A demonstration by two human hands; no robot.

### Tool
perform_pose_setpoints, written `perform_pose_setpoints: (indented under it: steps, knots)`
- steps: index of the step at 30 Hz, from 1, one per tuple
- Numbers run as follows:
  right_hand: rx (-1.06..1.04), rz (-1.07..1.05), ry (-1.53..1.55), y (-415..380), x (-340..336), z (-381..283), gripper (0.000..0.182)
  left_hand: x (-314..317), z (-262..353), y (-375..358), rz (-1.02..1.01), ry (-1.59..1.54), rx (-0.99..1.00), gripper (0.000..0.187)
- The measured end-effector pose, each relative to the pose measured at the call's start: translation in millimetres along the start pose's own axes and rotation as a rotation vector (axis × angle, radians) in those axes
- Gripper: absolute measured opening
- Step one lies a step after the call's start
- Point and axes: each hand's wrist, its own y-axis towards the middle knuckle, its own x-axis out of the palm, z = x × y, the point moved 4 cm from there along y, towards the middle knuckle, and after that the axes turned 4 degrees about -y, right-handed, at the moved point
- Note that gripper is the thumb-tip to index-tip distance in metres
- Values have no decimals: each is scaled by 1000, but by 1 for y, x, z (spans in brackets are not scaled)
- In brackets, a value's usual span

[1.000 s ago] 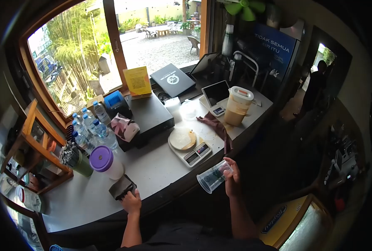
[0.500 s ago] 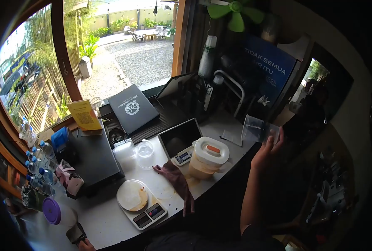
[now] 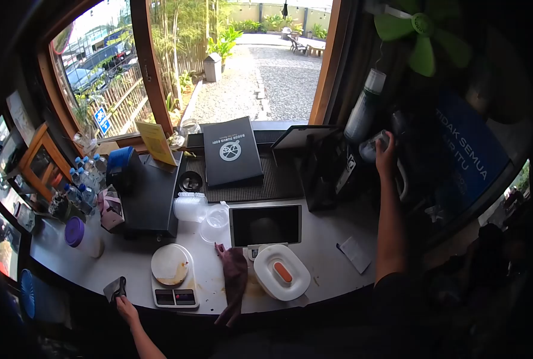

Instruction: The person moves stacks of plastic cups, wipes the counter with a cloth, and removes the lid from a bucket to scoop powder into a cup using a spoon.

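My right hand (image 3: 385, 151) grips a clear plastic cup (image 3: 368, 151) beside the tall bottle (image 3: 365, 107) and a black machine with a silver handle (image 3: 403, 179) at the right of the counter. Down at the counter's front left, my left hand (image 3: 126, 308) is closed on a small dark flat object (image 3: 116, 288) with a greyish face; I cannot tell its kind. To its right sits a white kitchen scale (image 3: 170, 266), its round plate stained brown. A maroon cloth (image 3: 233, 276) hangs over the front edge, next to a lidded pitcher (image 3: 282, 272).
Stacked clear cups (image 3: 190, 207) lie near a tablet (image 3: 265, 224). A black menu folder (image 3: 232, 152) rests on a bar mat at the window. Water bottles (image 3: 87, 185) and a purple-lidded jar (image 3: 82, 236) stand left. A green fan (image 3: 421, 30) hangs upper right.
My right hand has carried the cup away from the counter's right edge to the black machine and bottles. My left hand with the dark object shows more fully now. The view has turned rightward.
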Motion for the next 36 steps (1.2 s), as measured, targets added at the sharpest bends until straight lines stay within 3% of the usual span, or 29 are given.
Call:
perform_pose_setpoints:
  steps: [3,5,6,8,9,10,12,15,16,19,22,24,25,27,28,30,31,33,34,36]
  knots:
    - [-90,-299,-78,-4,45,21,42,-22,29,-84,78,-151,83,32]
    - [-72,-396,-49,-14,50,20,41,-29,5,-130,52,-234,-15,36]
    - [-49,-390,-53,-16,44,13,41,-42,23,-158,68,-243,-121,39]
    - [-189,-432,-117,-13,46,15,51,-46,8,-197,200,-342,-186,42]
    - [-120,-462,-177,-16,34,4,64,-55,-5,-218,279,-380,-219,44]
    - [-168,-320,-322,-20,26,2,72,-60,-8,-234,352,-507,-420,53]
    - [-125,-151,-15,-15,-18,-19,65,-69,-5,-246,434,-797,-553,60]
    - [176,-329,679,-53,-111,-99,57,-87,15,-231,530,-1394,-691,57]
    - [99,-382,843,-79,-140,-138,54,-97,31,-216,521,-1452,-693,54]
    - [-283,-594,1058,-162,-204,-242,48,-111,35,-158,354,-1622,-687,48]
    - [-679,-876,1242,-236,-221,-343,46,-113,46,-85,24,-1806,-482,42]
    - [-618,-1207,1510,-283,-205,-413,44,-112,55,-36,-130,-1863,-448,41]
    - [-473,-1251,1616,-313,-191,-440,47,-106,52,-11,-277,-1895,-403,41]
    - [-231,-1469,1680,-370,-154,-501,55,-81,24,33,-383,-1794,-517,48]
    - [-50,-1592,1664,-399,-137,-541,50,-62,-2,54,-322,-1604,-440,51]
    - [34,-1674,1304,-474,-77,-607,43,-56,-35,68,-247,-1357,-378,57]
    - [-83,-1632,1072,-514,-49,-638,51,-62,-47,67,-222,-1306,-377,60]
    - [-510,-1190,471,-597,15,-678,58,-81,-80,67,-156,-1195,-356,66]
    - [-509,-1094,394,-627,49,-693,62,-92,-99,63,-122,-1150,-294,64]
    - [-601,-868,163,-662,74,-725,68,-112,-143,59,-104,-1105,-357,56]
